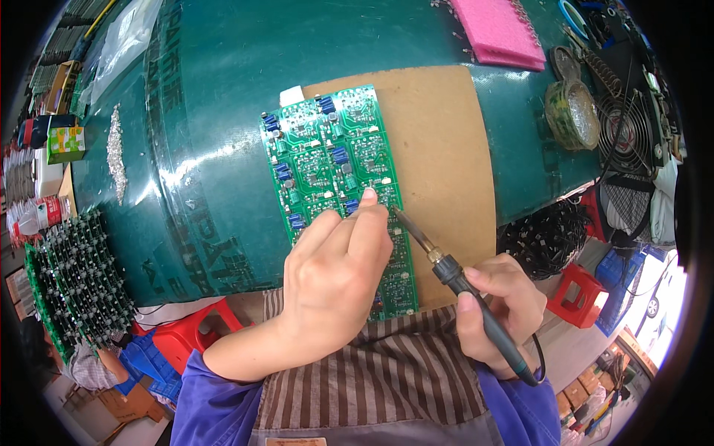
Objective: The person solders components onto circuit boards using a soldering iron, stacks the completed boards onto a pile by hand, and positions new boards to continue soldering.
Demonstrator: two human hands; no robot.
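A panel of green circuit boards, populated with blue, green and black components, lies on a brown sheet in front of me. My left hand is closed over the panel's middle, its index finger pressed down near the right edge. Whatever its fingertips pinch is hidden. In my right hand is a soldering iron, gripped by its dark handle like a pen. The iron's tip meets the panel's right edge, just beside my left fingertips; whether it touches a joint I cannot tell.
Pink foam stuck with small parts lies at the far right, near a tape-like roll and a fan. Small silvery pieces form a strip at left. Stacked circuit boards stand left; black cables hang right.
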